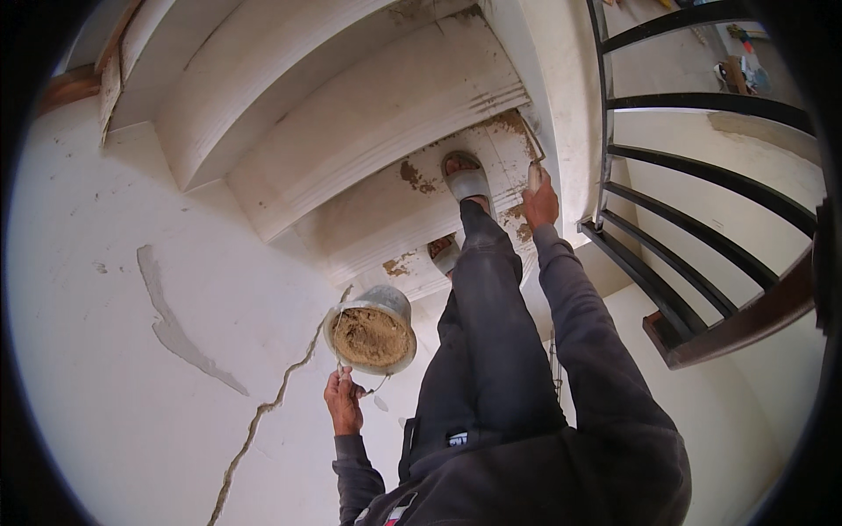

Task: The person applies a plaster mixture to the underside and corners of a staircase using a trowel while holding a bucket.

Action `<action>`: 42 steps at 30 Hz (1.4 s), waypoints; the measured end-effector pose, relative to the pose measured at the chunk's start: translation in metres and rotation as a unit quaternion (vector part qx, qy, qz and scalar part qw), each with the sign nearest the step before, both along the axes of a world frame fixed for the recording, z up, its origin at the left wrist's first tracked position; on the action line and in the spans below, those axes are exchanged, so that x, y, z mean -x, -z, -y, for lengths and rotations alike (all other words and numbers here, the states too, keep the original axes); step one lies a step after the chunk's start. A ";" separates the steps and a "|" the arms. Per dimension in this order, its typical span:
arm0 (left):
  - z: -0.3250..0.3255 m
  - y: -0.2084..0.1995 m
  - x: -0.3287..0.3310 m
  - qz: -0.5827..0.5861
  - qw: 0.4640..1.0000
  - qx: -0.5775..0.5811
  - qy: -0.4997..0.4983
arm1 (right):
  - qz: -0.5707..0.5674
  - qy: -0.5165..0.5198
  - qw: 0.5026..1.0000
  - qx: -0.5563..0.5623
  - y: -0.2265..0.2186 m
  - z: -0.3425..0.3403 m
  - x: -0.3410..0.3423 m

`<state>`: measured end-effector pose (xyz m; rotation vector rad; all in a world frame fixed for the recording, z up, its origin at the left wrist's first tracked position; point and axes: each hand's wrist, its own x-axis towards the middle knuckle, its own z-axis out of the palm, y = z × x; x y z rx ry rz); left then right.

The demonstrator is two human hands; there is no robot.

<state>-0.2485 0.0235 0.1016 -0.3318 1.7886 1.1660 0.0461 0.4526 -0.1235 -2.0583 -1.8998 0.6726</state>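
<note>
My left hand (345, 401) is closed on the thin wire handle of a grey bucket (392, 300), which hangs tilted beside the white wall. Brown damp sand or mortar (373, 337) fills much of the bucket. My right hand (541, 200) is closed around the pale handle of a hand tool (533, 175). A thin bent metal part extends from that handle toward the stair riser; its blade, if any, is seen too edge-on to name the tool. Both hands are well apart, one on each side of my legs.
My sandalled feet stand on different steps (342, 228), which carry patches of brown mortar (412, 178). More white stairs rise ahead. A black metal railing (702, 167) with a brown wooden handrail (745, 316) runs along the right. The left wall (202, 228) has a long jagged crack.
</note>
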 end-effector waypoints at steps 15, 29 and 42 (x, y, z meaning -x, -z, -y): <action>0.005 0.006 -0.014 0.017 0.999 0.020 -0.025 | -0.076 0.006 0.996 0.056 0.066 -0.038 0.019; 0.018 0.017 -0.017 0.018 0.999 0.012 -0.033 | -0.135 -0.017 0.980 0.147 0.052 -0.013 0.026; 0.019 0.039 -0.009 -0.006 1.000 -0.001 0.000 | -0.213 -0.010 0.977 0.020 -0.212 0.069 -0.019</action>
